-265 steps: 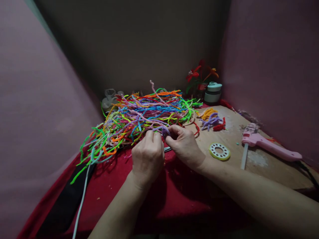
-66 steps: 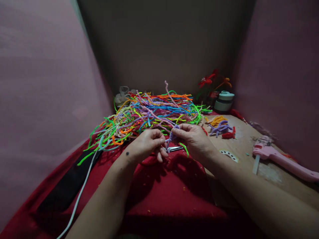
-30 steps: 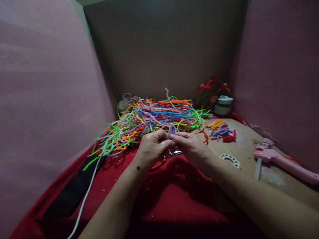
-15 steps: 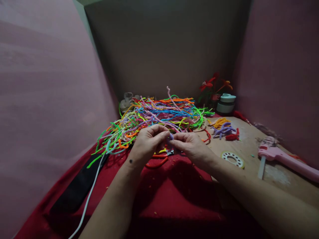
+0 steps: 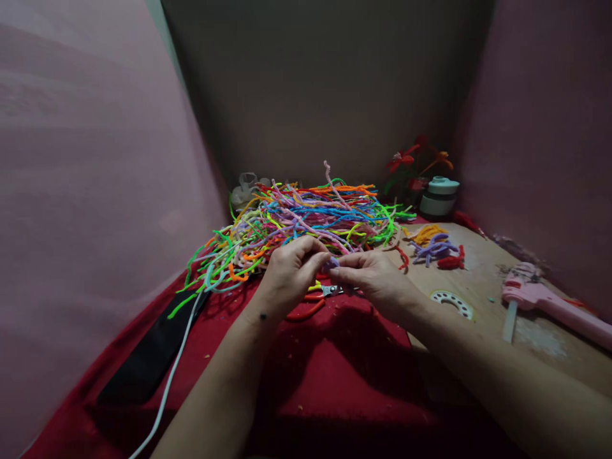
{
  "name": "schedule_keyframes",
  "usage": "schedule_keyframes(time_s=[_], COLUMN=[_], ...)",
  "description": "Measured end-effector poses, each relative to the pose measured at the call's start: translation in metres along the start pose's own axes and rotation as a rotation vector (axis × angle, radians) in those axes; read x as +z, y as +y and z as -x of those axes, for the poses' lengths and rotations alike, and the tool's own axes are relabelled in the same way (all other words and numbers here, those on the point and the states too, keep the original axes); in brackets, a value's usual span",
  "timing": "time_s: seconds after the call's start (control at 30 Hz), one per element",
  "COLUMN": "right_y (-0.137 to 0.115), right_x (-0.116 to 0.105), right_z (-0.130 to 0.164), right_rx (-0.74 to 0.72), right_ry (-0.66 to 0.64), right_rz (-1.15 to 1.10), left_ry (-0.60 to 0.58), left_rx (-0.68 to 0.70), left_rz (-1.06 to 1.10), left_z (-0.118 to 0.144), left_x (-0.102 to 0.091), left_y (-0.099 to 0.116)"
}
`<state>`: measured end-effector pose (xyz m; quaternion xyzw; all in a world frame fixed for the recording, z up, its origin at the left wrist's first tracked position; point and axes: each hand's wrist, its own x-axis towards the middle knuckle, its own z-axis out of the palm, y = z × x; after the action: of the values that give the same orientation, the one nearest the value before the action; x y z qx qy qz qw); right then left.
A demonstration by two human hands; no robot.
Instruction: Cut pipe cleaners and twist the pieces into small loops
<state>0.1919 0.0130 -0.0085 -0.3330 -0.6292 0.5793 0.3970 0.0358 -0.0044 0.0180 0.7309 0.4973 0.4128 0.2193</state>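
Note:
Between the fingertips of both hands is a short purple pipe cleaner [image 5: 333,262], mostly hidden by the fingers. My left hand [image 5: 294,271] pinches it from the left with thumb and forefinger. From the other side my right hand [image 5: 370,274] grips it in a similar pinch. Just below the hands, on the red cloth [image 5: 329,376], lie pliers [image 5: 306,310] with red and yellow handles, partly covered by the hands. Behind them spreads a big heap of many-coloured pipe cleaners [image 5: 315,213].
At right, a brown board [image 5: 482,268] bears small purple pipe-cleaner pieces [image 5: 436,248], orange pieces [image 5: 429,234], a white ring with holes [image 5: 452,305] and a pink glue gun [image 5: 549,299]. At left lies a black slab [image 5: 148,357] beside a white cable [image 5: 174,370]. Behind stands a lidded jar [image 5: 438,196].
My fingers have shifted slightly around the purple pipe cleaner, and less of it shows now. The pliers' metal head is more exposed. The whole view has turned a little.

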Motion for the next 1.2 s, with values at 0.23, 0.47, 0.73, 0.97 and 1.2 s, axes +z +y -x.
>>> schedule_keyframes(time_s=[0.23,0.47,0.73,0.97,1.2], right_y=[0.007,0.003,-0.002,0.007,0.009], right_x=[-0.005,-0.004,-0.002,-0.006,-0.006], right_z=[-0.003,-0.002,-0.001,-0.003,-0.005], right_rx=[0.009,0.089,0.052,0.053,0.113], right_ry=[-0.076,-0.042,0.038,-0.109,-0.107], right_rz=[-0.070,0.037,-0.082,-0.179,-0.269], left_ry=[-0.108,-0.109,-0.084,-0.102,-0.049], left_rx=[-0.132,0.100,-0.284,-0.271,-0.106], left_rz=[0.148,-0.230,0.340,0.331,0.123], left_z=[-0.001,-0.001,-0.001,0.000,-0.001], left_x=[-0.002,-0.002,-0.001,0.000,0.004], left_y=[0.002,-0.005,0.000,0.001,0.002])
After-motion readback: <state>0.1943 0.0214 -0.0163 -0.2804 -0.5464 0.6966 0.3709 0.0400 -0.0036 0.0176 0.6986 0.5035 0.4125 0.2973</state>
